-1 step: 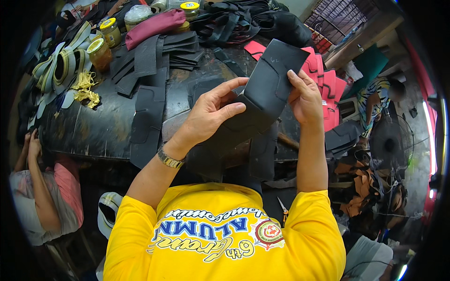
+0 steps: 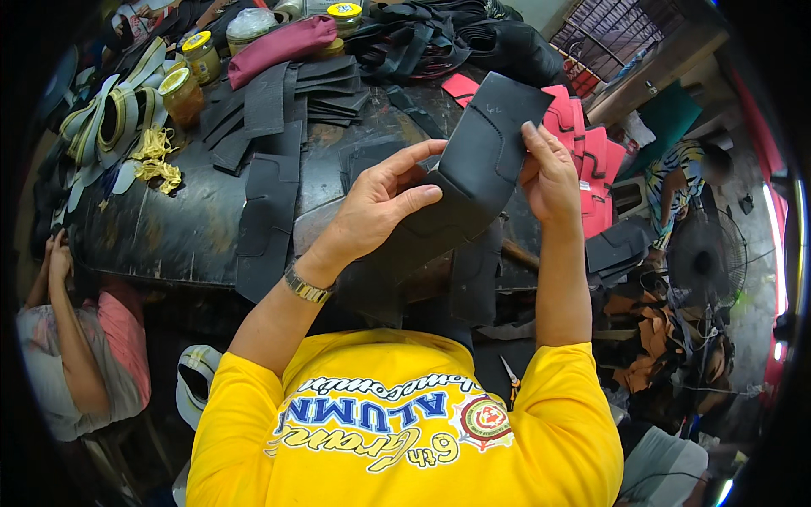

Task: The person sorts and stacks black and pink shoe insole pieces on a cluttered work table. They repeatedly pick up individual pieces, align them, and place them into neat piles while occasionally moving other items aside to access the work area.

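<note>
A folded black leather-like panel is held up over the near edge of the table, with a curved stitched line and a small pale marking on its face. My left hand grips its left side, thumb in front and some fingers hidden behind it. At the upper right edge, my right hand pinches the panel between thumb and fingers. Below and to the left lies a similar black panel with a curved seam. Red-pink panels are piled beyond my right hand.
Black strips and yellow-lidded jars crowd the dark table. Yellow cords lie near pale curved pieces. A fan and another person are at right; a second person sits at left. Scissors rest beside my body.
</note>
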`<state>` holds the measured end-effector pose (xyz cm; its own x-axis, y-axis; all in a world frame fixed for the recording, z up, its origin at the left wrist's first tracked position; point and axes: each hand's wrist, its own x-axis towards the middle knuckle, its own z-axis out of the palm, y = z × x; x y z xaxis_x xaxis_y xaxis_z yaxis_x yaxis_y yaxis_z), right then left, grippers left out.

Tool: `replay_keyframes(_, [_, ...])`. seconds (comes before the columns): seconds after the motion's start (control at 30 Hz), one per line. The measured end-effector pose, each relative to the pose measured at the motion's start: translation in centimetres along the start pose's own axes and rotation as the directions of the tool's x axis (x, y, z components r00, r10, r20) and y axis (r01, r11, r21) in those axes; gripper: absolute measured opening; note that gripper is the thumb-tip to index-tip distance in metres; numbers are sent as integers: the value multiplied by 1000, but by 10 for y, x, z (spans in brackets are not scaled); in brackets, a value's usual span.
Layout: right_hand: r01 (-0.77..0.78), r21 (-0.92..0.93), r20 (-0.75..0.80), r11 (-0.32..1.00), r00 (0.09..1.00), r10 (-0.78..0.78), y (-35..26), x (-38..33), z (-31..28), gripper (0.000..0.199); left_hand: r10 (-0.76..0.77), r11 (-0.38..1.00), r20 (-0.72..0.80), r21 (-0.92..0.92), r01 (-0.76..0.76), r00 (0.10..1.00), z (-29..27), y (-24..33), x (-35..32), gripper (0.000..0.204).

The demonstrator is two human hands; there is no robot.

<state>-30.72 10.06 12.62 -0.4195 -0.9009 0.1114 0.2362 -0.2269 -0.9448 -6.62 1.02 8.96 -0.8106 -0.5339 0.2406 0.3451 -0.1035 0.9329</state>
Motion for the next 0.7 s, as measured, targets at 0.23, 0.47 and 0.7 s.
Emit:
replay_keyframes(0.23, [175, -973, 113, 151, 930, -349, 60, 76, -83, 50, -11, 996, -33, -88, 8, 999, -12, -3, -22, 53])
replay_keyframes(0.47, [-178, -967, -160, -184, 981, -109, 109, 107, -153, 73, 55, 989, -137, -130, -73, 989, -24, 1, -41, 54])
replay_keyframes(0.7, [-155, -913, -55, -377, 963, -262, 117, 103, -151, 55, 67, 950, -281, -276, -147, 957, -28, 12, -38, 55])
